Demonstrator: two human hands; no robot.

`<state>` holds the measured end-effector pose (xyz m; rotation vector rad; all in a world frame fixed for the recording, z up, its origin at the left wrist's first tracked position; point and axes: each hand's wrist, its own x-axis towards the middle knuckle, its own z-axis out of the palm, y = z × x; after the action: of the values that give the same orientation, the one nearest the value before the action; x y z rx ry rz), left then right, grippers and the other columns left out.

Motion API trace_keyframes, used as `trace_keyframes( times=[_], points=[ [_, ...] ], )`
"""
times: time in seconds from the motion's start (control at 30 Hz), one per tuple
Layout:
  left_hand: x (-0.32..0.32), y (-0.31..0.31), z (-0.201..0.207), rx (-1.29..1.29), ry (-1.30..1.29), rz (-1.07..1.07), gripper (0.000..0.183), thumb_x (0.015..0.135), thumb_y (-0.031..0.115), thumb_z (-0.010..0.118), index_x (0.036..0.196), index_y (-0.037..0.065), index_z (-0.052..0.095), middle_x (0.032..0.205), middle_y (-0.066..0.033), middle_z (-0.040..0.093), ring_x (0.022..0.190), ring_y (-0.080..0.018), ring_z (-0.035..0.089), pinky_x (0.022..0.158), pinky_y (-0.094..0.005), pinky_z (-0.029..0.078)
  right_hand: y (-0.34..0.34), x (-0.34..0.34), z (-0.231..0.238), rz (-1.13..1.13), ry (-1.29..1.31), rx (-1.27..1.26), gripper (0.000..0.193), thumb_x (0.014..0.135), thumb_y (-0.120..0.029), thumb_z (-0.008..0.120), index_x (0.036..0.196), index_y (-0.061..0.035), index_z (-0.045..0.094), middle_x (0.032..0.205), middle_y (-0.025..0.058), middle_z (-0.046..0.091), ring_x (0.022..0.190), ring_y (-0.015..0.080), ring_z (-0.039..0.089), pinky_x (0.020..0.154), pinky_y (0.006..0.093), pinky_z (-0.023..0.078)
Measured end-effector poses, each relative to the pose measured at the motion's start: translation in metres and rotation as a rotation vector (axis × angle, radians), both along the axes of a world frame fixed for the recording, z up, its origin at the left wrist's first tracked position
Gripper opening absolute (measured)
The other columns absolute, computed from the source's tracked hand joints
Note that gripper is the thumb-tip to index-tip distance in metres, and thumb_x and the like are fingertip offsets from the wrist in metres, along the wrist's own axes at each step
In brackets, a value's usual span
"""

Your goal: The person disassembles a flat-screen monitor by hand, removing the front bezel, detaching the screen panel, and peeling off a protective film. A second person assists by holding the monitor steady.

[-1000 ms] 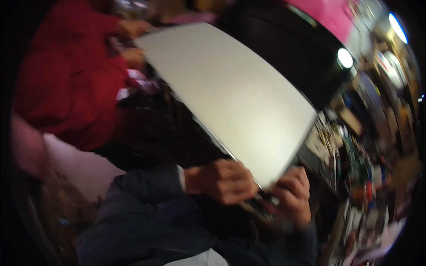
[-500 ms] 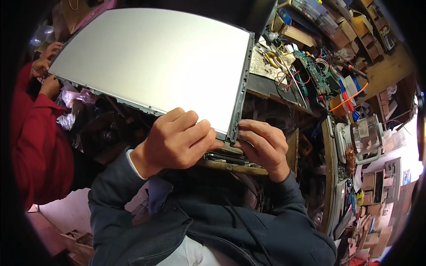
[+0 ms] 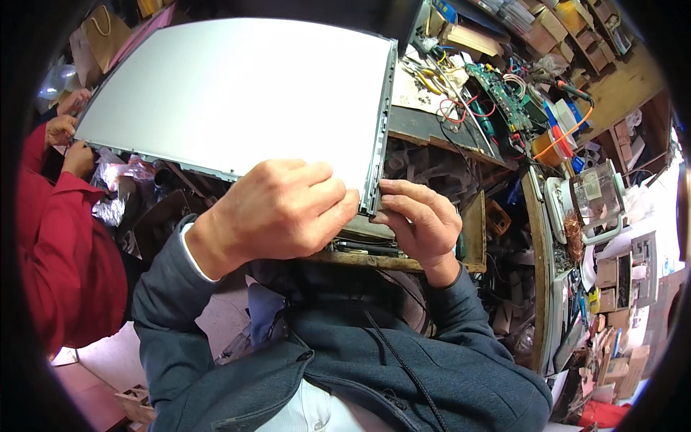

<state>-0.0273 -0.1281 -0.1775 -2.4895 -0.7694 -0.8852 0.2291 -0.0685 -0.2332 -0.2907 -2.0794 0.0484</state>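
Note:
A large flat screen panel (image 3: 245, 93), white-faced, spans the view with a thin dark frame (image 3: 384, 119) along its right edge. My left hand (image 3: 281, 209) is closed at the panel's near edge, close to the near right corner, its fingers curled and their tips partly hidden. At that same corner my right hand (image 3: 421, 219) grips the frame from the right, thumb below and fingers bent against it. Another person's hands (image 3: 65, 129) are at the panel's far left end; that person's red sleeve (image 3: 61, 237) shows below them.
To the right is a workbench with pliers (image 3: 428, 81), a green circuit board (image 3: 504, 97), red wires and an orange-corded tool (image 3: 572, 88). A wooden drawer edge (image 3: 471, 234) lies beside my right hand. Shelves of small boxes (image 3: 576, 39) stand at upper right.
The panel's near right corner and both my hands sit slightly farther left and higher in view. My left hand's fingers have shifted toward the corner; both hands stay at the frame.

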Motion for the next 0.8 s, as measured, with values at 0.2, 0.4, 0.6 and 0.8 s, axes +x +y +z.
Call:
trace_keyframes(
  times=[0.2, 0.4, 0.6, 0.8],
  points=[
    [0.005, -0.002, -0.008, 0.048, 0.004, 0.015, 0.025, 0.078, 0.008, 0.076, 0.102, 0.001, 0.077, 0.073, -0.0008, 0.060, 0.065, -0.0155, 0.062, 0.055, -0.0315, 0.049, -0.002, 0.001, -0.003, -0.041, -0.002, 0.018, 0.030, 0.081, -0.009, 0.091, 0.107, -0.0023, 0.077, 0.112, 0.0176, 0.079, 0.089, 0.0274, 0.080, 0.070, 0.0333, 0.064],
    [0.003, -0.001, -0.009, 0.019, 0.007, 0.015, 0.022, 0.079, 0.010, 0.076, 0.099, 0.002, 0.076, 0.075, -0.0015, 0.061, 0.067, -0.0165, 0.062, 0.056, -0.0316, 0.048, -0.008, -0.001, 0.000, -0.081, -0.048, 0.074, 0.033, 0.078, -0.006, 0.089, 0.107, -0.0008, 0.075, 0.112, 0.0180, 0.078, 0.090, 0.0284, 0.080, 0.072, 0.0331, 0.065],
    [0.008, -0.009, -0.019, -0.023, -0.061, 0.053, 0.021, 0.080, 0.019, 0.083, 0.089, 0.004, 0.072, 0.074, -0.0017, 0.058, 0.065, -0.0185, 0.058, 0.056, -0.0333, 0.046, -0.012, -0.005, -0.007, -0.129, -0.074, 0.194, 0.035, 0.075, -0.007, 0.087, 0.106, -0.0030, 0.070, 0.116, 0.0182, 0.077, 0.089, 0.0289, 0.080, 0.072, 0.0344, 0.064],
    [0.010, -0.008, -0.028, 0.077, -0.059, 0.070, 0.018, 0.082, 0.020, 0.082, 0.089, 0.006, 0.072, 0.075, -0.0009, 0.057, 0.064, -0.0179, 0.055, 0.055, -0.0331, 0.043, -0.017, -0.007, -0.005, -0.113, -0.105, 0.276, 0.022, 0.081, -0.002, 0.078, 0.099, 0.0061, 0.069, 0.111, 0.0270, 0.074, 0.095, 0.0365, 0.080, 0.081, 0.0409, 0.069]
  ],
)
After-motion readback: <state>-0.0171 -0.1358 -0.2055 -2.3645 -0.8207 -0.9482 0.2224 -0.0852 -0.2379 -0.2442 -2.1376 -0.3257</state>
